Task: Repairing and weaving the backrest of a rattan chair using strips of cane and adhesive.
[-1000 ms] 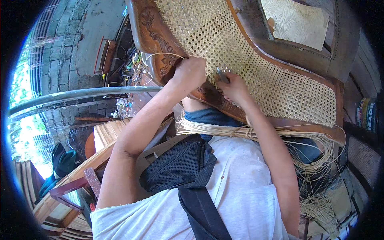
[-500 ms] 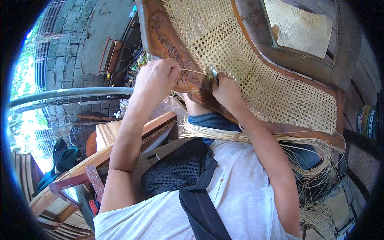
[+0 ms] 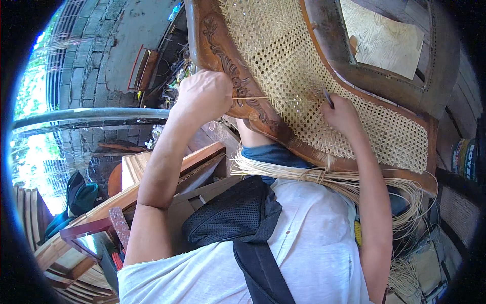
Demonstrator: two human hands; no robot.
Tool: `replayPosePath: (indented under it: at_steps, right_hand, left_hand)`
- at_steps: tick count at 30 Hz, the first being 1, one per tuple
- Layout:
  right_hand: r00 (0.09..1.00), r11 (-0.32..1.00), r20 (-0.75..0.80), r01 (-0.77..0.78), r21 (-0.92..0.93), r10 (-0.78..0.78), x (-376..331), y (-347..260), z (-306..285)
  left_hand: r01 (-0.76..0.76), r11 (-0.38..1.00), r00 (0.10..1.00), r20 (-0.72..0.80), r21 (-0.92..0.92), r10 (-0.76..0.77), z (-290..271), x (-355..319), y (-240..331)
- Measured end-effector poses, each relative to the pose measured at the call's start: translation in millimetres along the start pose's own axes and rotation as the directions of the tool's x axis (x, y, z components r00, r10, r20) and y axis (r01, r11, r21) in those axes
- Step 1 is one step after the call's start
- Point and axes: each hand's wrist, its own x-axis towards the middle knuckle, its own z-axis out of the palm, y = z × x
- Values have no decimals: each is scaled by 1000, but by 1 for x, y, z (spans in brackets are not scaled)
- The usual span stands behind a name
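Observation:
A chair panel of woven cane (image 3: 283, 45) leans across my lap, set in a brown wooden frame with carved scrollwork (image 3: 223, 55). My left hand (image 3: 206, 95) is closed at the carved edge, gripping a thin cane strand (image 3: 251, 98) that stretches rightward toward the weave. Above the cane mesh, my right hand (image 3: 344, 116) is closed round a slim dark metal tool (image 3: 329, 99), its tip pointing up and away. The tool's exact kind cannot be made out. Across my lap lies a bundle of loose cane strands (image 3: 288, 171).
Another bare wooden chair frame (image 3: 374, 71) stands beyond the panel. Wooden boards (image 3: 195, 157) and a metal rail (image 3: 91, 115) are at the left. A black mesh bag (image 3: 223, 215) rests against my front. A can (image 3: 461, 154) stands at the far right.
My right hand, with the tool, has moved right, away from the carved edge and over the mesh. My left hand has stayed near its place; the panel shows slightly farther right.

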Motion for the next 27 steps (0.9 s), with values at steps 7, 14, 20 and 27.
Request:
replayPosePath:
  at_steps: [7, 14, 20, 27]
  right_hand:
    - [985, 886, -67, 174, 429, -161, -17, -25, -25]
    - [998, 919, -32, 64, 390, -56, 0, -34, 1]
    - [993, 966, 6, 111, 232, -115, -8, -42, 50]
    - [995, 989, 17, 95, 114, -97, -1, -63, 57]
  left_hand:
    - [-582, 673, 809, -239, -457, 537, 55, 69, 61]
    - [-139, 316, 962, -51, -938, 269, 103, 93, 57]
    - [-323, 865, 908, -383, -384, 169, 99, 73, 50]
    - [-335, 869, 901, -394, -365, 182, 102, 75, 44]
